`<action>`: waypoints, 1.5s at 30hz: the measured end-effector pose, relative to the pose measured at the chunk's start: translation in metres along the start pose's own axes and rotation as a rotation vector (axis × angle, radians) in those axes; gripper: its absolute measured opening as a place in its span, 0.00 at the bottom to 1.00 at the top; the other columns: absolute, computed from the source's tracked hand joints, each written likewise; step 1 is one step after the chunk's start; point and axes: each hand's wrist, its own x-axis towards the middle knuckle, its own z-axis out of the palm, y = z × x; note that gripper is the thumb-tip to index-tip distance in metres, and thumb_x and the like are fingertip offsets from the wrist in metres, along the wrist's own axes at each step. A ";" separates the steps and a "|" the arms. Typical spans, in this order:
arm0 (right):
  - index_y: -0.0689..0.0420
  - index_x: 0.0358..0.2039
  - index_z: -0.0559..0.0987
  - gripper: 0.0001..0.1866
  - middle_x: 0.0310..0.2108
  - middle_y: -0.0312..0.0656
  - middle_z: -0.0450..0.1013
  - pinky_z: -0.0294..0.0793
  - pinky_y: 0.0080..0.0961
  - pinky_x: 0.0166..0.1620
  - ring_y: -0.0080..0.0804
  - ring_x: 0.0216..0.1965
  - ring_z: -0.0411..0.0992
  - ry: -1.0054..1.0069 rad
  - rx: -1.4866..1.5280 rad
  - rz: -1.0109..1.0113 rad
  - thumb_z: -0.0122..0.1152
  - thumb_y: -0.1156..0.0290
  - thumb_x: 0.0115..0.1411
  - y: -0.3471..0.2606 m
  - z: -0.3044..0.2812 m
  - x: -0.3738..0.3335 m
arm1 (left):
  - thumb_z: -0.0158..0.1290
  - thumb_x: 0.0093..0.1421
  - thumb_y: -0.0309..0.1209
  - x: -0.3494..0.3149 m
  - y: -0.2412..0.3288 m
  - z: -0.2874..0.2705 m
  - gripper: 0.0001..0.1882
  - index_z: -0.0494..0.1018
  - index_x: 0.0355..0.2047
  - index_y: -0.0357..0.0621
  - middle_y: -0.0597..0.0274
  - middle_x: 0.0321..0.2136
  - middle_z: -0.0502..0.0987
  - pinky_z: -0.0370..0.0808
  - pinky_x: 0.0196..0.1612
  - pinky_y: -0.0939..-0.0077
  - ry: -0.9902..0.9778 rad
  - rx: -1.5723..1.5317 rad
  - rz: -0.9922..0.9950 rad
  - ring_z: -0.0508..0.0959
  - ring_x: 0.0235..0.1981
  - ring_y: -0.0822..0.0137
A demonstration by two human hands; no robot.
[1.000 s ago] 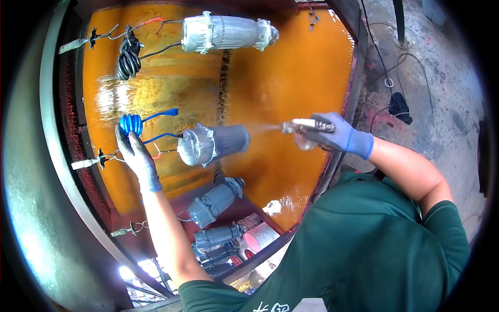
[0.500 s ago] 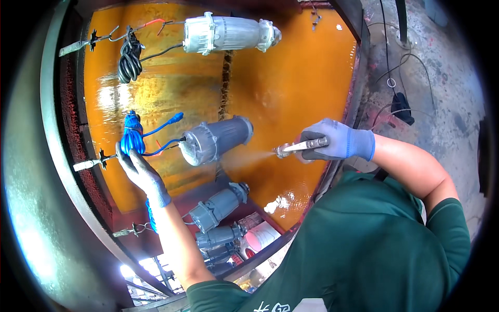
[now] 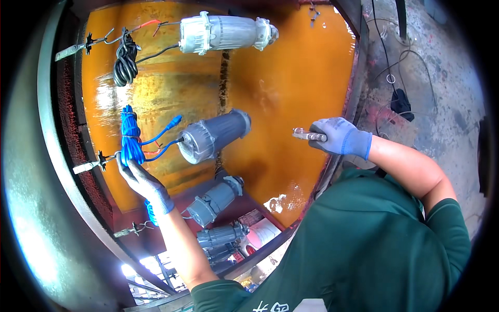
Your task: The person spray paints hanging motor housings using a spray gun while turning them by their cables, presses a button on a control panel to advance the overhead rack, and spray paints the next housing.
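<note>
The orange-stained booth wall point(image 3: 291, 104) fills the view from about ten to two o'clock, wet and glossy, with grey motor housings hung before it.

What has changed: a second ago the right hand point(image 3: 340, 136) held the spray gun point(image 3: 307, 135) close up to the middle motor point(image 3: 215, 134), and half a second ago a mist still ran from its nozzle onto that housing. Now no mist shows, and the gun has drawn back toward three o'clock, well apart from the motor. The motor itself has swung, its long body now tipped up toward one o'clock. I judge that the pass over this housing has paused or ended while it is turned to a fresh side.

The left hand point(image 3: 141, 179), at nine o'clock, has its grip closed about the lower end of the blue cable bundle point(image 3: 130, 136), beside the metal hook rod point(image 3: 89, 165). The right hand's grip is clamped on the spray gun.

Counted, largest first:
- one pale motor point(image 3: 226, 32) at twelve o'clock;
- three darker grey motors, in the middle, below it point(image 3: 215, 200), and lowest point(image 3: 221, 236);
- one blue bundle and one black cable coil point(image 3: 125, 65) at eleven;
- two gloved hands, one gun.
</note>
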 end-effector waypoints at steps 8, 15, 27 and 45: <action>0.53 0.40 0.80 0.15 0.33 0.49 0.79 0.78 0.48 0.40 0.54 0.38 0.80 0.035 0.276 -0.215 0.69 0.56 0.63 -0.020 -0.027 -0.008 | 0.45 0.81 0.39 -0.007 0.000 -0.002 0.27 0.64 0.71 0.32 0.50 0.68 0.69 0.59 0.74 0.59 0.039 -0.035 0.003 0.69 0.68 0.60; 0.54 0.41 0.81 0.13 0.32 0.46 0.79 0.78 0.47 0.38 0.52 0.36 0.80 0.003 0.250 -0.222 0.72 0.61 0.62 -0.016 -0.023 -0.002 | 0.42 0.81 0.39 -0.012 -0.018 -0.011 0.28 0.63 0.71 0.31 0.43 0.69 0.69 0.61 0.73 0.57 0.090 -0.019 -0.038 0.70 0.68 0.54; 0.53 0.39 0.80 0.14 0.33 0.49 0.79 0.78 0.48 0.42 0.54 0.38 0.80 -0.044 0.033 -0.213 0.69 0.57 0.63 -0.027 -0.034 0.021 | 0.41 0.77 0.46 -0.033 -0.041 -0.037 0.29 0.73 0.63 0.34 0.51 0.58 0.78 0.69 0.66 0.58 0.210 0.003 -0.116 0.77 0.59 0.58; 0.54 0.39 0.82 0.14 0.32 0.50 0.81 0.79 0.46 0.44 0.54 0.40 0.81 0.028 0.198 -0.089 0.71 0.57 0.63 -0.021 -0.040 0.026 | 0.41 0.79 0.44 -0.067 -0.115 -0.083 0.26 0.73 0.64 0.38 0.49 0.61 0.75 0.70 0.65 0.55 0.335 0.163 -0.322 0.75 0.61 0.54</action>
